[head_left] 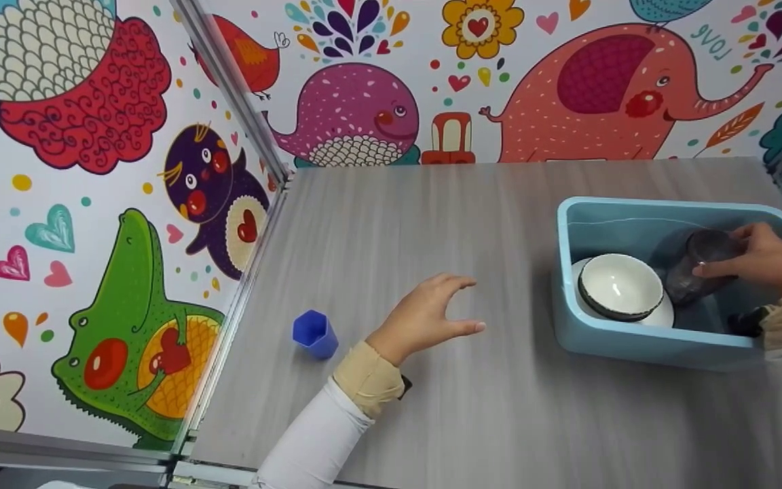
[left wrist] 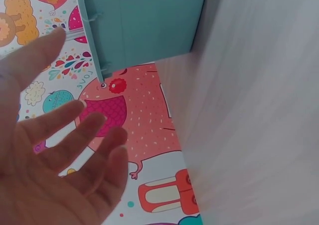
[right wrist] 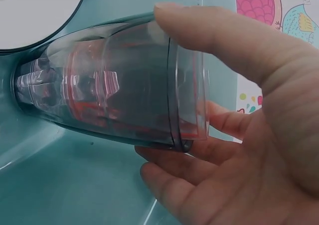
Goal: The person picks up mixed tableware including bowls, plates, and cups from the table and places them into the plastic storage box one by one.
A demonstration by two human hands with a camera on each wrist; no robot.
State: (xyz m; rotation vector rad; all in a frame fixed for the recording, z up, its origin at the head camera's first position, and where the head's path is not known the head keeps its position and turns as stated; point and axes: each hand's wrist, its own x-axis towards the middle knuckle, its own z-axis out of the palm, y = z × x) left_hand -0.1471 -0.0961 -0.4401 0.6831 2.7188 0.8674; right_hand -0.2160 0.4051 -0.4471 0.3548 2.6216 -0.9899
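Observation:
Inside the light blue bin (head_left: 564, 319), my right hand (head_left: 774, 261) grips a see-through grey cup (head_left: 693, 278) near its rim. In the right wrist view, the thumb (right wrist: 199, 28) lies along one side of the cup (right wrist: 137, 80) and the other fingers on the opposite side. Reddish clear plastic shows within its walls. Beside the cup is a white bowl (head_left: 622, 284) with a dark rim, resting on a white plate (head_left: 666, 316). My left hand (head_left: 425, 316) hovers over the table, holding nothing, its thumb and fingers spread apart.
A small blue six-sided cup (head_left: 316, 334) stands on the grey wood-grain table (head_left: 391, 224), left of my left hand. Printed animal panels (head_left: 357, 115) wall the table at the back and left, joined by a metal corner post (head_left: 238, 88).

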